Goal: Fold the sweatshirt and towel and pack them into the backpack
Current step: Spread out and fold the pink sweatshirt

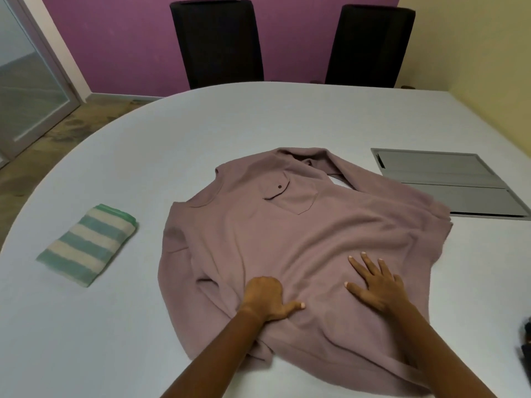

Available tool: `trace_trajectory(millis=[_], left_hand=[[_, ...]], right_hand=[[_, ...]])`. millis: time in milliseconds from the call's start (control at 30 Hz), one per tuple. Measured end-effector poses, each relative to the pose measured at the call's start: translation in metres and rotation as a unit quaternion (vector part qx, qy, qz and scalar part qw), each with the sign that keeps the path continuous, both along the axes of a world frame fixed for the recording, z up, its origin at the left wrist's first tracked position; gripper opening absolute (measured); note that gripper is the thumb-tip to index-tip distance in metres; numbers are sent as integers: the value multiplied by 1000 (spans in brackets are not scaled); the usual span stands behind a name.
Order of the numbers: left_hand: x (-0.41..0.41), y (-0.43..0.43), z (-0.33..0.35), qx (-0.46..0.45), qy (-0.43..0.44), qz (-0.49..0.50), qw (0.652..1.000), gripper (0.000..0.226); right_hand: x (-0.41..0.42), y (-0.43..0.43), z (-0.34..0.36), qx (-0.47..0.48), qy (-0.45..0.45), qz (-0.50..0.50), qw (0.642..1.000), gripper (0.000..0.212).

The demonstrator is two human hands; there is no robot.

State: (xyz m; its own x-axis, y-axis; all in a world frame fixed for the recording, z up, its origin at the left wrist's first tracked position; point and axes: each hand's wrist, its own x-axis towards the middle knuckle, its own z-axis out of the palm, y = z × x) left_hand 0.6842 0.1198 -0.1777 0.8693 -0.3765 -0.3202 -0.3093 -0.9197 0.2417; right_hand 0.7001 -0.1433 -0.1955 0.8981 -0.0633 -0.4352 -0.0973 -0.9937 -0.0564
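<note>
A mauve sweatshirt point(301, 234) lies spread front-up on the white table point(201, 133), its chest pocket toward the far side and one sleeve folded across near the collar. My left hand point(267, 297) sits on its lower part with fingers curled into the fabric and the thumb out. Beside it my right hand point(373, 282) lies flat on the cloth, fingers spread. A green-and-cream striped towel point(87, 245) rests folded on the table to the left. At the right frame edge a dark object point(525, 343) shows only a sliver; I cannot tell what it is.
A grey hatch panel point(448, 182) is set into the table at the right, partly under the sweatshirt's edge. Two black chairs point(218, 41) point(370, 44) stand behind the far edge of the table. A glass door is at the far left.
</note>
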Motion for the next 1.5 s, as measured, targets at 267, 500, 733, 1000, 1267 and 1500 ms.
trace_trajectory(millis=[267, 500, 733, 1000, 1267, 1500], left_hand=[[31, 0, 11, 17, 5, -7, 1000, 53], [63, 52, -2, 106, 0, -10, 994, 100], [55, 82, -32, 67, 78, 103, 989, 140], [65, 89, -36, 46, 71, 203, 976, 98], [83, 70, -38, 35, 66, 302, 950, 89], [109, 66, -34, -60, 134, 311, 939, 100]], right_hand=[[-61, -26, 5, -31, 7, -42, 999, 115], [-60, 35, 18, 54, -54, -145, 987, 66], [-54, 99, -7, 53, 40, -166, 984, 91], [14, 87, -3, 67, 48, -99, 992, 97], [93, 74, 0, 58, 58, -25, 996, 97], [112, 52, -3, 44, 27, 22, 998, 83]])
